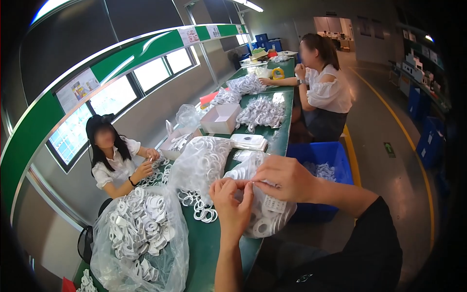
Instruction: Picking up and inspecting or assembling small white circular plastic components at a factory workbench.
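Note:
My left hand and my right hand meet at the mouth of a clear plastic bag of white rings, fingers pinched on the bag's top edge. The bag hangs over the near edge of the green table. A few loose white rings lie on the table just left of my left hand.
A large clear bag of white parts stands at lower left. Another bag of rings and white boxes lie further along. A blue bin sits to the right. One person works across the table, another at the far end.

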### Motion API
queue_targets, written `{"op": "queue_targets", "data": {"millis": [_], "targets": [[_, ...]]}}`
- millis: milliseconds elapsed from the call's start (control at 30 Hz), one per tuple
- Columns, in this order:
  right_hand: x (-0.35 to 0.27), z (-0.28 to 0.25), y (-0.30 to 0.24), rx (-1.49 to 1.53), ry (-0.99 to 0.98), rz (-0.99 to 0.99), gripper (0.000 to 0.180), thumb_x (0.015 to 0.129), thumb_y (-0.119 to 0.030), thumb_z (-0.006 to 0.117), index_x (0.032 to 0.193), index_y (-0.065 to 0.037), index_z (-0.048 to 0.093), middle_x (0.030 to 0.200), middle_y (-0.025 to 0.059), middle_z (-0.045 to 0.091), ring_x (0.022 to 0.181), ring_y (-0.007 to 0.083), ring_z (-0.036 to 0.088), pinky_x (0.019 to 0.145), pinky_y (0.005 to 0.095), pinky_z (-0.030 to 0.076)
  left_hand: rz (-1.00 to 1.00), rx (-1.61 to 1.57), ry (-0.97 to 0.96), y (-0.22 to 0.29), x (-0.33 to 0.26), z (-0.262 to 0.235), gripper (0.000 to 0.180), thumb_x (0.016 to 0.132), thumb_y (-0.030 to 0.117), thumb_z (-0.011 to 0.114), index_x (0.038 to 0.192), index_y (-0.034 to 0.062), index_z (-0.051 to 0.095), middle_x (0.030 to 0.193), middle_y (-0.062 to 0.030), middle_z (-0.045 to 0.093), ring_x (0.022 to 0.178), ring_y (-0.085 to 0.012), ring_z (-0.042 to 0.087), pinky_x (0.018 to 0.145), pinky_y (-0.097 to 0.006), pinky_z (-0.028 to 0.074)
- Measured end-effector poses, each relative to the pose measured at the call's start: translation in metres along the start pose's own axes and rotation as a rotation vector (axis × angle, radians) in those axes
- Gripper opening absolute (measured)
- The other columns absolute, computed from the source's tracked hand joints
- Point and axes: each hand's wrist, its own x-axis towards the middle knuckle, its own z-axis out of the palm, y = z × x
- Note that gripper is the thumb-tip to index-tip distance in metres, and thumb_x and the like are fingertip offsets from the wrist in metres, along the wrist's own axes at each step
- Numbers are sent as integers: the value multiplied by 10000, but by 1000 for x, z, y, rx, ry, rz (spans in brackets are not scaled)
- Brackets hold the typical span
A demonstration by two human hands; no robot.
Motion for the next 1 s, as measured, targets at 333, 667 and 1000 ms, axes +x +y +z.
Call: {"op": "queue_targets", "data": {"millis": [333, 667, 1000], "targets": [[1, 2, -7, -285, -229, -59, 110, 729, -64, 666, 797, -26, 587, 785, 69, 583, 753, 237, 591, 677, 320, 505, -18, 6, 46, 1, -4, 6, 51, 792, 90, 653, 783, 46, 630, 765, -78, 557, 854, -272, 493, 865, -396, 336], [6, -9, -1, -366, -252, -51, 95, 736, -126, 624, 722, -50, 569, 739, 75, 566, 746, 216, 588, 629, 312, 499, -78, 36, 23, 4, -7, 7, 71, 796, 77, 662, 818, 13, 639, 879, -126, 560, 933, -282, 492, 867, -371, 361], [7, -7, 2, -288, -315, -93, 106, 730, -91, 659, 776, -26, 590, 759, 78, 571, 726, 231, 589, 621, 321, 500, -6, 64, 86, 7, -4, 10, 47, 772, 84, 663, 777, 50, 632, 763, -86, 557, 844, -265, 496, 876, -394, 339]]}}
